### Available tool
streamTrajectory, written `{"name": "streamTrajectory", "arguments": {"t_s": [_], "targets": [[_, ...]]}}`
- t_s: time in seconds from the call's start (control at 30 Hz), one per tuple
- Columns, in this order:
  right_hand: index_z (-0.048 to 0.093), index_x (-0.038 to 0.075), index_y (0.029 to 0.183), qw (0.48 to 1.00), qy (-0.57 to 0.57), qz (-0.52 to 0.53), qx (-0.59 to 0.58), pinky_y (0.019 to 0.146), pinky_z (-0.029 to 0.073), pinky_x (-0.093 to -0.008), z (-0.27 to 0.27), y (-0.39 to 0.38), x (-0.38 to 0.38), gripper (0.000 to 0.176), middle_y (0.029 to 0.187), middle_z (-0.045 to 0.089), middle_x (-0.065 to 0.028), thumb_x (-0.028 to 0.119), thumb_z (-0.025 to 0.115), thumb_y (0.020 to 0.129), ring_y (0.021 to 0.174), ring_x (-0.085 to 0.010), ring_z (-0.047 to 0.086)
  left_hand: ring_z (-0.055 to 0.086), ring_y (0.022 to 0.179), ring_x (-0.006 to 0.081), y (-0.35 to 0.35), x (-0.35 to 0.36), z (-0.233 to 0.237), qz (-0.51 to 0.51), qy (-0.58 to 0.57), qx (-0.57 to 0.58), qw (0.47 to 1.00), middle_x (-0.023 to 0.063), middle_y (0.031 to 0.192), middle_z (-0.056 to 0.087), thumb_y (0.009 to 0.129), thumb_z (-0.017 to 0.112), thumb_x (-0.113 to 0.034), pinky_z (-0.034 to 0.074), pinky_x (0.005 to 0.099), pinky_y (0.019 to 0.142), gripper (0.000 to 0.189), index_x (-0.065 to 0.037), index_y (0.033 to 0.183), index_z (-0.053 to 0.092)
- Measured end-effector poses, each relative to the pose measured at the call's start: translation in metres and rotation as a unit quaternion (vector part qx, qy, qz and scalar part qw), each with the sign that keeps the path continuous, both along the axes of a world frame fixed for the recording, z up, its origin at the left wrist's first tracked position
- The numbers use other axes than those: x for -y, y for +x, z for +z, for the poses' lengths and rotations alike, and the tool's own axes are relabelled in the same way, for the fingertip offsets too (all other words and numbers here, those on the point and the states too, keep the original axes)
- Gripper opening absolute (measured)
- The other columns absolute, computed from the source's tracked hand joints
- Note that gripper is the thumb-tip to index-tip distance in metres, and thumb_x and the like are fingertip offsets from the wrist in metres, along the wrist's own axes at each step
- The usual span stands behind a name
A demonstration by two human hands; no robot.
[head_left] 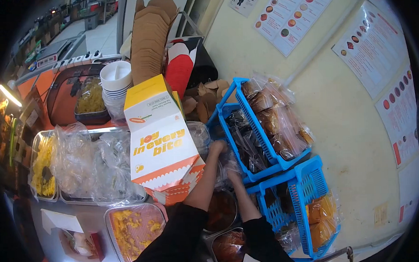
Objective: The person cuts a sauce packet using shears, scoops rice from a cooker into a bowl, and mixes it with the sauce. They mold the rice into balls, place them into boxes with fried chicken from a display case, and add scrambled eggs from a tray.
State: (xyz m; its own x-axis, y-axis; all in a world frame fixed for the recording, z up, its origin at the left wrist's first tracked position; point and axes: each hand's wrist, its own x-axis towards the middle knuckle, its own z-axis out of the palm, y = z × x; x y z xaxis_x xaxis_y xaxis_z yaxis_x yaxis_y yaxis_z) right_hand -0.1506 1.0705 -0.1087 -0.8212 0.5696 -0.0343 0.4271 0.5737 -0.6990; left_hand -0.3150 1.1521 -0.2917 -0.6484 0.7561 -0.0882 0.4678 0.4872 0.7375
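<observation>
Both of my arms reach forward to a narrow gap between a large printed food carton and the blue baskets. At the gap's far end, my left hand (218,147) is beside the wall of the blue basket (227,113), with its fingers hidden. Closer in, my right hand (232,169) is among clear plastic (223,163), its fingers smeared and partly covered; I cannot tell what it grips. The white, yellow and orange carton (161,142) stands left of my hands. Below them are metal pans of red-brown food (220,209).
More blue baskets (316,173) with bagged food line the wall at right. On the left are plastic-covered trays (101,198), a tray of yellow food (130,231) and an opened box (79,246). Brown cartons (149,45) and white bowls (115,75) are stacked behind.
</observation>
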Motion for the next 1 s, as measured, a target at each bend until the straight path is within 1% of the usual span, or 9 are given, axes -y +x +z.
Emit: {"name": "streamTrajectory", "arguments": {"t_s": [0.1,0.33,0.53,0.63,0.7,0.83,1.0], "targets": [[0.028,0.003,0.144,0.999,0.024,-0.013,0.029,0.108,0.031,-0.0377,0.002,0.002,-0.002,0.052,0.136,0.045,-0.0201,0.014,0.044,0.096,0.125,-0.03,0.043,0.066,0.094,0.0339,0.008,0.027,0.053,0.004,-0.016,0.039,0.999,0.0182,0.101,0.067,0.075,0.059,-0.02,0.053,0.0424,0.081,0.025,-0.007,0.092,0.071],[0.027,0.004,0.144,0.994,0.067,-0.036,0.084,0.108,0.03,-0.0381,0.008,0.0,0.003,0.052,0.136,0.045,-0.0205,0.014,0.044,0.096,0.125,-0.031,0.044,0.065,0.096,0.0341,0.024,0.068,0.111,0.034,-0.02,0.093,0.995,0.0183,0.104,0.066,0.075,0.06,-0.022,0.052,0.0421,0.082,0.027,-0.006,0.096,0.068],[0.026,0.004,0.145,0.986,0.066,-0.054,0.14,0.109,0.03,-0.0385,0.026,0.019,0.02,0.053,0.137,0.044,-0.0208,0.015,0.043,0.096,0.126,-0.0319,0.044,0.064,0.098,0.0344,0.027,0.081,0.117,0.06,-0.011,0.113,0.992,0.0183,0.106,0.064,0.075,0.061,-0.023,0.052,0.0418,0.084,0.03,-0.005,0.099,0.066],[0.026,0.004,0.145,0.982,0.058,-0.066,0.165,0.109,0.029,-0.0387,0.024,0.025,0.027,0.053,0.137,0.044,-0.021,0.015,0.043,0.096,0.126,-0.0323,0.044,0.063,0.099,0.0345,0.03,0.082,0.119,0.065,-0.008,0.123,0.99,0.0183,0.107,0.064,0.076,0.061,-0.023,0.051,0.0417,0.084,0.031,-0.005,0.1,0.065],[0.025,0.004,0.145,0.981,0.058,-0.07,0.17,0.109,0.029,-0.0389,0.024,0.027,0.028,0.053,0.137,0.044,-0.0211,0.016,0.043,0.096,0.126,-0.0326,0.044,0.063,0.099,0.0345,0.031,0.082,0.12,0.067,-0.007,0.126,0.99,0.0183,0.108,0.063,0.076,0.061,-0.024,0.051,0.0416,0.084,0.032,-0.005,0.102,0.064],[0.029,0.004,0.141,0.982,0.082,-0.058,0.16,0.106,0.032,-0.0394,0.028,0.035,0.031,0.049,0.134,0.046,-0.0218,0.017,0.043,0.097,0.123,-0.0331,0.046,0.062,0.1,0.0347,0.031,0.084,0.12,0.074,-0.003,0.133,0.988,0.0184,0.11,0.062,0.076,0.062,-0.024,0.051,0.0414,0.085,0.034,-0.004,0.104,0.063],[0.034,0.003,0.137,0.981,0.129,-0.033,0.142,0.101,0.035,-0.0401,0.012,0.021,0.012,0.044,0.129,0.048,-0.0225,0.018,0.042,0.097,0.119,-0.0337,0.049,0.062,0.102,0.0348,0.031,0.083,0.123,0.083,-0.001,0.137,0.987,0.0184,0.112,0.061,0.076,0.062,-0.025,0.05,0.0412,0.086,0.037,-0.003,0.106,0.061]]}}
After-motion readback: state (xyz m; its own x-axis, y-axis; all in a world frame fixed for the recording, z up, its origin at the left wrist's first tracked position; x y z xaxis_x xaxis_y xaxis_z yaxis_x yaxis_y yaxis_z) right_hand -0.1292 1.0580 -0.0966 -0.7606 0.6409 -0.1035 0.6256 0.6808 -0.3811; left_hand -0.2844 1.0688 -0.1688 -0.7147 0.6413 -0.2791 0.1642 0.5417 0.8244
